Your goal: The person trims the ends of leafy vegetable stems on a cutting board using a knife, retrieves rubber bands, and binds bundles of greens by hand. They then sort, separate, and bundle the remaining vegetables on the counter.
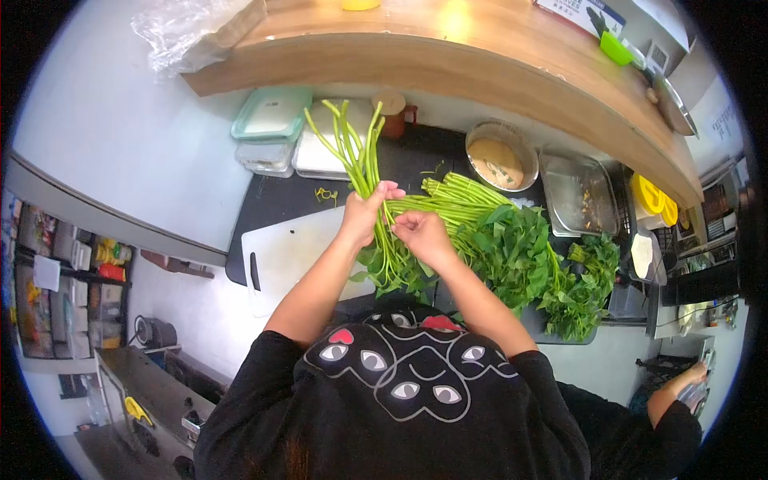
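Observation:
My left hand (pixel 366 214) is wrapped round a bunch of long-stemmed leafy greens (pixel 370 164), stems pointing up and away, leaves hanging below over the cutting board's right edge. Just right of it, my right hand (pixel 424 238) has its thumb and fingers pinched together beside the stems; what is between them is too small to make out. More leafy greens (pixel 512 248) lie in a heap to the right, their cut stems (pixel 460 192) toward the back. The white cutting board (pixel 292 260) lies under and left of my left forearm.
Clear lidded containers (pixel 268 120) stand at the back left. A round metal pan (pixel 502 152) and a rectangular metal tray (pixel 580 192) sit at the back right. A wooden shelf (pixel 448 68) overhangs the black counter. Another person's arm (pixel 672 400) shows at lower right.

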### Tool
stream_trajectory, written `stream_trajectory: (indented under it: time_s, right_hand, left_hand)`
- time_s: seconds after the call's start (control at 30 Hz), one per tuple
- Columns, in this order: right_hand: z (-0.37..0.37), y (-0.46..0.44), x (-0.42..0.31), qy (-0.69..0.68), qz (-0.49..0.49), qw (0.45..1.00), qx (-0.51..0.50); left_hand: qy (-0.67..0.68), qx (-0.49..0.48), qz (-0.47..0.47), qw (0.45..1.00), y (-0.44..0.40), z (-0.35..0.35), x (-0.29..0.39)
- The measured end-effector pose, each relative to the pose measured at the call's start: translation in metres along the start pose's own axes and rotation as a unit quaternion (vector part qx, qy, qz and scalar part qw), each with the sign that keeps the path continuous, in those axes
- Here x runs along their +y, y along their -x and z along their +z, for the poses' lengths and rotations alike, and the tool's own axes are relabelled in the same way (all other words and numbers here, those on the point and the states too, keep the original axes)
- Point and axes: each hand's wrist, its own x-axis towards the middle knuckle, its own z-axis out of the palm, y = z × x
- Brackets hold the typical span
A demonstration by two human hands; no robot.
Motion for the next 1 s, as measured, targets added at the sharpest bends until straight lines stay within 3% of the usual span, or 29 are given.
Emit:
stream_trajectory:
  time_s: [0.3,0.4,0.57,0.8,0.9,1.0]
  right_hand:
    - [-0.003,-0.006,0.002,0.001,0.03,0.998,-0.048]
    - [-0.006,-0.006,0.01,-0.144,0.105,0.979,-0.101]
    - [-0.002,-0.002,0.031,-0.101,0.054,0.99,-0.087]
    - [0.037,0.007,0.068,-0.07,0.078,0.988,-0.112]
    - [0.035,0.004,0.072,-0.109,0.052,0.981,-0.152]
    - [0.004,-0.015,0.077,-0.06,0.092,0.992,-0.059]
  left_hand:
    - [0.008,0.027,0.018,0.999,-0.004,-0.004,-0.003]
    - [0.042,0.029,0.011,0.999,-0.007,-0.013,-0.003]
    - [0.08,0.023,-0.01,0.997,-0.006,-0.023,0.001]
    - [-0.072,0.085,0.097,0.989,0.002,-0.024,-0.01]
    - [-0.037,0.083,0.054,0.994,0.006,-0.036,-0.01]
    - [-0.014,0.121,0.037,0.992,0.006,-0.053,-0.003]
